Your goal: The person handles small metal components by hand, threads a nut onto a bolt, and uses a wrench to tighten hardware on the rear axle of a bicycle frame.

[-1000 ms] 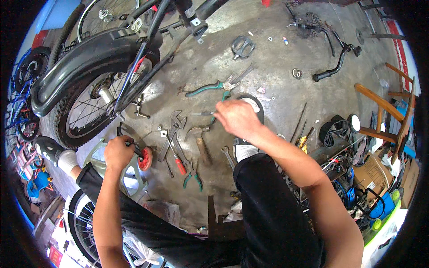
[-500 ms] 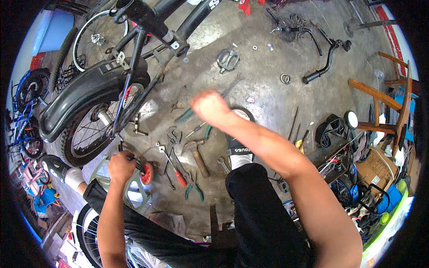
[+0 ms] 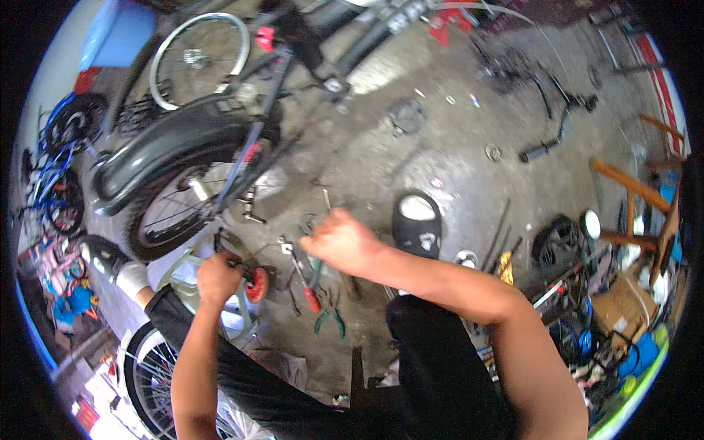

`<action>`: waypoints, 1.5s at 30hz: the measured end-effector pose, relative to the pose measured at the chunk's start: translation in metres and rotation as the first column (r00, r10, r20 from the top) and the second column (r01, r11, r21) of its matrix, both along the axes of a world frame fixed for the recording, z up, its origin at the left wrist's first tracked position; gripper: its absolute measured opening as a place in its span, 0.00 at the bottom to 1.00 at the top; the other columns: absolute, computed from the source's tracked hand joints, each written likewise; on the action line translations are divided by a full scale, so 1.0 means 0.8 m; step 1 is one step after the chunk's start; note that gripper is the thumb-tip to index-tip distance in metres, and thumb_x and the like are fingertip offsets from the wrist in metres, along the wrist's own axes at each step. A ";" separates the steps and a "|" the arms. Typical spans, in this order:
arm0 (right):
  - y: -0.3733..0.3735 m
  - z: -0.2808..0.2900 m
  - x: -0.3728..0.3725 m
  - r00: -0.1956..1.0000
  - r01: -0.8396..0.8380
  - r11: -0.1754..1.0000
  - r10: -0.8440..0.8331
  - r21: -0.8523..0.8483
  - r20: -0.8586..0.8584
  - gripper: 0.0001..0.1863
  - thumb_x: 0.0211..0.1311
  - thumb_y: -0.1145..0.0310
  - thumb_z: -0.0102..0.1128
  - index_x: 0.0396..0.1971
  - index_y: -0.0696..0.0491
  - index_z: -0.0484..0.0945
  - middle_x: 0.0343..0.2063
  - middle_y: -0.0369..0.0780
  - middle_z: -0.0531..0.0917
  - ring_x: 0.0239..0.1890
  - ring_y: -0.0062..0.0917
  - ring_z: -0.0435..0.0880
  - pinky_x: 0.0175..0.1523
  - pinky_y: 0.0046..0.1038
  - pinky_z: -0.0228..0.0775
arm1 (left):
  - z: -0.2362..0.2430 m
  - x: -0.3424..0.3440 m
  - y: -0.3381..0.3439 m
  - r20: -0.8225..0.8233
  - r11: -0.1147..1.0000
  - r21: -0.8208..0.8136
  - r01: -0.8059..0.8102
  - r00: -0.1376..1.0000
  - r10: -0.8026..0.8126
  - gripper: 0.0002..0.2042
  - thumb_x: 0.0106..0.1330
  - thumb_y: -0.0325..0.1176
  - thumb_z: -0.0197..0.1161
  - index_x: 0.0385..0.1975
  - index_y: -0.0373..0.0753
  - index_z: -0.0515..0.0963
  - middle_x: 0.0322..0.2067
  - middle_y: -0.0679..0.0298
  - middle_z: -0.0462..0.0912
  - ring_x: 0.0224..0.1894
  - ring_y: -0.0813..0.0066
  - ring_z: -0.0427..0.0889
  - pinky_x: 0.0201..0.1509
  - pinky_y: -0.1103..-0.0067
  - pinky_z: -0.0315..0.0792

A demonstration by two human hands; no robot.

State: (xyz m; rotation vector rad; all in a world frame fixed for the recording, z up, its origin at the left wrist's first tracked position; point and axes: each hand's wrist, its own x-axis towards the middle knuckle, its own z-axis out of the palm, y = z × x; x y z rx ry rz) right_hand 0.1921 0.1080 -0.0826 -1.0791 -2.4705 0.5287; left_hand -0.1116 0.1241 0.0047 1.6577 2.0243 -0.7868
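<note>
My left hand (image 3: 220, 279) is closed around the dark bracket (image 3: 233, 260) of a small red wheel (image 3: 257, 286), above a pale green plastic stool (image 3: 192, 260). My right hand (image 3: 336, 242), blurred, is closed on a green-handled tool (image 3: 315, 270), apparently pliers. It is over tools on the floor: a red-handled screwdriver (image 3: 311, 298), a second pair of green-handled pliers (image 3: 330, 323) and others partly hidden by the hand. Above my hands is a black bicycle frame (image 3: 330, 81) with a wheel and fender (image 3: 169, 139).
A loose rim (image 3: 156, 70) and blue bikes (image 3: 55, 154) are at left. Handlebars (image 3: 557, 132) lie upper right, a wooden chair (image 3: 631, 176) stands at right, above a cluttered pile with a cardboard box (image 3: 616, 308). A slipper (image 3: 416, 231) is right of my right hand.
The green-handled tool has left its place beside the long wrench and moved down toward me with my right hand. My left hand keeps its grip. The view has shifted slightly.
</note>
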 end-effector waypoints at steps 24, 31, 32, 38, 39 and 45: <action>0.010 -0.029 -0.049 0.983 0.048 0.714 -0.158 -0.699 -0.095 0.15 0.66 0.57 0.64 0.39 0.54 0.79 0.37 0.47 0.86 0.40 0.46 0.87 0.45 0.45 0.79 | 0.015 0.044 0.033 0.021 0.974 -0.163 0.160 0.987 -0.159 0.10 0.54 0.36 0.68 0.33 0.42 0.90 0.35 0.52 0.90 0.40 0.53 0.92 0.43 0.64 0.85; 0.017 -0.038 -0.055 0.951 0.133 0.619 -0.300 -0.774 -0.076 0.16 0.67 0.56 0.63 0.41 0.54 0.82 0.35 0.47 0.88 0.39 0.44 0.88 0.44 0.43 0.79 | 0.011 0.015 0.004 -0.018 0.992 -0.109 0.069 0.997 -0.071 0.10 0.58 0.40 0.66 0.35 0.46 0.88 0.32 0.52 0.89 0.37 0.50 0.90 0.42 0.61 0.85; 0.023 -0.035 -0.055 0.934 0.137 0.574 -0.345 -0.807 -0.087 0.15 0.68 0.56 0.63 0.41 0.54 0.83 0.34 0.47 0.88 0.38 0.43 0.88 0.44 0.41 0.79 | 0.016 0.013 0.002 -0.016 0.994 -0.095 0.059 0.998 -0.060 0.10 0.59 0.40 0.66 0.35 0.46 0.88 0.32 0.51 0.89 0.37 0.49 0.90 0.42 0.60 0.85; 0.063 -0.081 -0.032 0.452 0.065 0.277 -0.865 -0.959 -0.219 0.11 0.70 0.61 0.64 0.41 0.53 0.80 0.31 0.33 0.83 0.29 0.21 0.78 0.35 0.27 0.71 | 0.014 0.025 0.002 -0.051 0.993 -0.094 0.069 0.996 -0.074 0.12 0.59 0.42 0.65 0.36 0.45 0.88 0.34 0.51 0.89 0.39 0.50 0.91 0.44 0.61 0.85; 0.082 -0.076 -0.024 0.308 -0.009 0.164 -0.938 -0.986 -0.158 0.11 0.71 0.61 0.62 0.41 0.53 0.79 0.30 0.32 0.81 0.28 0.18 0.75 0.33 0.25 0.68 | 0.013 0.023 0.001 -0.054 0.994 -0.088 0.062 0.996 -0.066 0.11 0.59 0.42 0.65 0.36 0.46 0.88 0.34 0.51 0.89 0.39 0.50 0.91 0.44 0.61 0.85; 0.177 -0.089 0.039 -0.047 -0.047 0.164 -0.986 -0.985 -0.162 0.10 0.73 0.62 0.59 0.42 0.53 0.75 0.26 0.33 0.78 0.25 0.18 0.73 0.29 0.25 0.64 | 0.017 0.021 0.005 -0.028 1.000 -0.013 0.016 0.999 -0.017 0.10 0.58 0.40 0.65 0.36 0.50 0.90 0.35 0.52 0.90 0.38 0.49 0.89 0.45 0.59 0.83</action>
